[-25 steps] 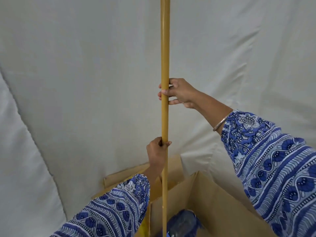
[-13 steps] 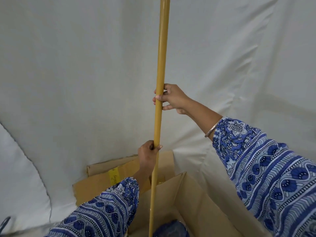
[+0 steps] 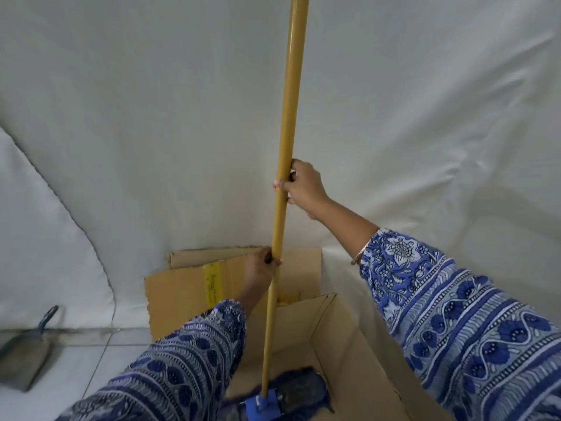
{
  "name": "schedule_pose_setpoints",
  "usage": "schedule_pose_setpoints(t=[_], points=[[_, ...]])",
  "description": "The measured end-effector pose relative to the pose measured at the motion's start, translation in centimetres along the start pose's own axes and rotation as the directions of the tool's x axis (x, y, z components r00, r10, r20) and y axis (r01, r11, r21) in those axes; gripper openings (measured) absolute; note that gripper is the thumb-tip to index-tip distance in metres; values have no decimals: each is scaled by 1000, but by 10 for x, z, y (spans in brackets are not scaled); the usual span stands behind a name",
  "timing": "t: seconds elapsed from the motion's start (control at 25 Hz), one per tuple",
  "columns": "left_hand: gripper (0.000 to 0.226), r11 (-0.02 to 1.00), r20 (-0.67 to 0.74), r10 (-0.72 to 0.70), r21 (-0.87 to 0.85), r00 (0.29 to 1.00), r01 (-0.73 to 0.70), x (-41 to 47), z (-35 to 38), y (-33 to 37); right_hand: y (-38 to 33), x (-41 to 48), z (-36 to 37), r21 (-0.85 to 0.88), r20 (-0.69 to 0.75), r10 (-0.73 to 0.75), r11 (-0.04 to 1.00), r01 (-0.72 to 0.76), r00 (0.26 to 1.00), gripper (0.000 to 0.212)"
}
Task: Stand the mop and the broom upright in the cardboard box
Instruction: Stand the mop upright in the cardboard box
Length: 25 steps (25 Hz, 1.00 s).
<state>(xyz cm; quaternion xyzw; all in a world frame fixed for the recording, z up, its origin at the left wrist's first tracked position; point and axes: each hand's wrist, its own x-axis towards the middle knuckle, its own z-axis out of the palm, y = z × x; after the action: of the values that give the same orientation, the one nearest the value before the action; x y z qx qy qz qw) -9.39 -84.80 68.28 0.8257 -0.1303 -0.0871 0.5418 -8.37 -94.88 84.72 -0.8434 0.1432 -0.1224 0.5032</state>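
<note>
The mop's yellow handle (image 3: 288, 123) runs almost upright through the middle of the view, leaning slightly right at the top. Its dark blue head (image 3: 291, 390) with a blue clamp rests on the floor of the open cardboard box (image 3: 358, 344). My right hand (image 3: 303, 186) grips the handle higher up. My left hand (image 3: 262, 268) grips it lower, just above the box's back flap. No broom is in view.
A white sheet (image 3: 151, 132) hangs behind and around the box. A grey dustpan (image 3: 25, 357) with a blue handle lies on the tiled floor at the far left. The box's back flaps (image 3: 182, 287) stand open against the sheet.
The view has tilted down, showing the mop head inside the box and the dustpan. Both hands keep their grip, and the handle now leans a little to the right.
</note>
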Motion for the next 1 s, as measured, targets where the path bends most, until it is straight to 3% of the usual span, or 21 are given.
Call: schedule_pose_setpoints(t=[0.2, 0.44, 0.76, 0.88, 1.0], points=[[11, 1000, -6, 11, -6, 1000, -11, 16, 0, 5, -8, 18, -5, -12, -22, -22, 1000, 22, 999, 33], [16, 993, -49, -117, 25, 992, 119, 34, 8, -7, 9, 41, 8, 13, 92, 18, 1000, -20, 996, 34], [12, 984, -69, -165, 61, 984, 169, 81, 8, -12, 10, 99, 18, 21, 222, 142, 988, -150, 965, 40], [6, 980, -68, -187, 62, 980, 191, 97, 9, -16, 19, 116, 27, 21, 202, 139, 989, -146, 969, 40], [16, 978, -63, -203, 37, 977, 206, 112, 12, -21, 26, 132, 32, 26, 182, 137, 989, -144, 974, 39]])
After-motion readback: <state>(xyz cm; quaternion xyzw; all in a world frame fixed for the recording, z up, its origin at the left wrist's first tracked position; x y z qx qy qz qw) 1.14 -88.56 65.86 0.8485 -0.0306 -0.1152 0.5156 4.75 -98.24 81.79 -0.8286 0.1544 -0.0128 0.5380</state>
